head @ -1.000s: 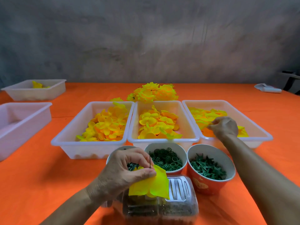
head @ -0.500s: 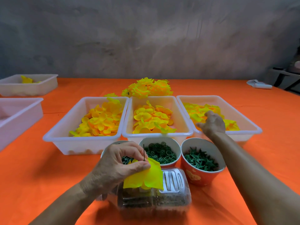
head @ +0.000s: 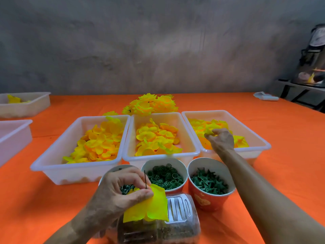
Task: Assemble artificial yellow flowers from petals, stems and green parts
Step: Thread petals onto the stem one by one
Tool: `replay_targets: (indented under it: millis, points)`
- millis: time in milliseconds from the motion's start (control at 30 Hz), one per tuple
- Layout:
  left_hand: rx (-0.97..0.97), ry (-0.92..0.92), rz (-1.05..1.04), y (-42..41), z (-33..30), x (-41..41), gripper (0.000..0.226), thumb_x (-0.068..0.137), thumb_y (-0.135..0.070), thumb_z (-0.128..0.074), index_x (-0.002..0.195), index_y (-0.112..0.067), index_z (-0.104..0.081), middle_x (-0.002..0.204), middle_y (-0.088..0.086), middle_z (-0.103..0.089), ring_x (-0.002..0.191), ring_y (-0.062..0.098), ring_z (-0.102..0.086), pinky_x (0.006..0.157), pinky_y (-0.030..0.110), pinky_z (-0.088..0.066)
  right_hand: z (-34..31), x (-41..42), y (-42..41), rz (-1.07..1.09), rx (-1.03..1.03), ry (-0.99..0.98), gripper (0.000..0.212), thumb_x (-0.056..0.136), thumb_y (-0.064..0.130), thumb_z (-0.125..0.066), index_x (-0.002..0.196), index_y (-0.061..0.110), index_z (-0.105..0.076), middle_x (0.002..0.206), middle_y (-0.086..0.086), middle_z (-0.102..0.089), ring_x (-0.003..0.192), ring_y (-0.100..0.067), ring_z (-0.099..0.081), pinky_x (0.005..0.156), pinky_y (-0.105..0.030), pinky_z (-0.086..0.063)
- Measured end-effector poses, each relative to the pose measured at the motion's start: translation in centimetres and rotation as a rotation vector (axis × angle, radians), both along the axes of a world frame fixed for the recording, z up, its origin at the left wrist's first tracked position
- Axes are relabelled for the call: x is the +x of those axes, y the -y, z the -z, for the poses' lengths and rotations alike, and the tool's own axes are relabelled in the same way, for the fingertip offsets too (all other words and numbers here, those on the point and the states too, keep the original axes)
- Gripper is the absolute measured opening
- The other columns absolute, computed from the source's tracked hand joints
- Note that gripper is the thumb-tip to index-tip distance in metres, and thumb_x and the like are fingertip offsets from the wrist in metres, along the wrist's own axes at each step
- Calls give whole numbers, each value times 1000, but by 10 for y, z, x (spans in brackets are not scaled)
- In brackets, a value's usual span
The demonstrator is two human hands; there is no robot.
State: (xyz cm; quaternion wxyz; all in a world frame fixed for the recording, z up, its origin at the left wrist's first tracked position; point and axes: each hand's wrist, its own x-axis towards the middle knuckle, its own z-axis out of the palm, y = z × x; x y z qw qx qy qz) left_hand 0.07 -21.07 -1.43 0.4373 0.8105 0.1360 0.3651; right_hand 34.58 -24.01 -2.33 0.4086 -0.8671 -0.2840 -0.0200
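Cup (head: 207, 199), orange print, unreadable.

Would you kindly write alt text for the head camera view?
The left hand pinches a thin stem threaded with yellow petals, while the right hand picks a petal from the rightmost white tray. Cups of green parts stand on the orange table.

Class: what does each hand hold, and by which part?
Left hand pinches a stem with petals, where they meet. Right hand pinches a petal's edge.
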Motion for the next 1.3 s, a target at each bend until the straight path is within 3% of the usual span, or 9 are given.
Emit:
replay_targets:
  millis: [67,167,300,500,633,733,967,1133,1300]
  points:
    - [-12,0,3,0,0,0,18,62,-39,-76,56,-24,-70,74,-3,-68,75,14,-65,70,19,-49,-3,2,5,-54,285,-184,42,83,22,-72,114,-4,-64,114,-16,-64,106,-27,-59,89,-34,-46]
    - [-7,4,3,0,-2,0,16,61,-40,-76,56,-26,-70,73,-4,-68,75,13,-65,70,19,-49,-8,0,13,-143,616,-351,30,86,12,-67,101,-13,-63,71,-7,-56,61,-17,-46,52,-20,-40]
    - [9,-10,-4,2,-4,0,14,61,-40,-76,56,-28,-70,72,-6,-68,78,15,-65,73,21,-49,-17,-8,22,-149,779,-406,10,93,12,-57,87,7,-64,50,12,-57,47,-4,-44,42,-14,-35]
    - [1,3,-12,4,-4,-2,14,63,-34,-78,57,-25,-70,73,-1,-68,79,20,-66,74,28,-51,-40,-35,23,-299,929,-525,19,94,9,-54,79,20,-58,66,6,-60,67,-11,-56,62,-26,-46]
    - [17,8,-37,4,-2,-1,13,64,-25,-80,57,-23,-69,73,2,-68,78,22,-66,73,33,-52,-44,-44,19,-319,955,-615,17,95,10,-53,81,19,-57,63,9,-65,60,-8,-61,61,-25,-52]
    - [26,23,-47,5,-1,-2,20,63,-36,-78,58,-19,-70,74,0,-68,79,22,-66,74,35,-53,-43,-46,16,-278,966,-702,18,94,7,-53,80,16,-56,51,11,-63,50,-5,-59,52,-22,-53]
    - [35,22,-77,4,3,-2,22,63,-34,-79,59,-14,-71,76,0,-69,79,21,-66,75,37,-53,-44,-49,19,-223,928,-772,24,83,-16,-56,76,7,-56,49,6,-64,45,-8,-63,53,-20,-56]
    - [8,21,-55,4,1,-2,24,63,-40,-76,59,-17,-71,76,-2,-69,79,20,-66,74,35,-53,-50,-54,29,-179,942,-848,22,84,-6,-62,78,15,-57,69,-2,-62,57,-13,-62,47,-23,-55]
    - [13,10,-40,3,3,-3,20,66,-31,-79,63,-13,-72,77,-2,-69,80,19,-66,75,35,-53,-68,-93,44,-378,874,-895,17,84,1,-62,79,17,-61,60,8,-69,56,-6,-67,48,-18,-52]
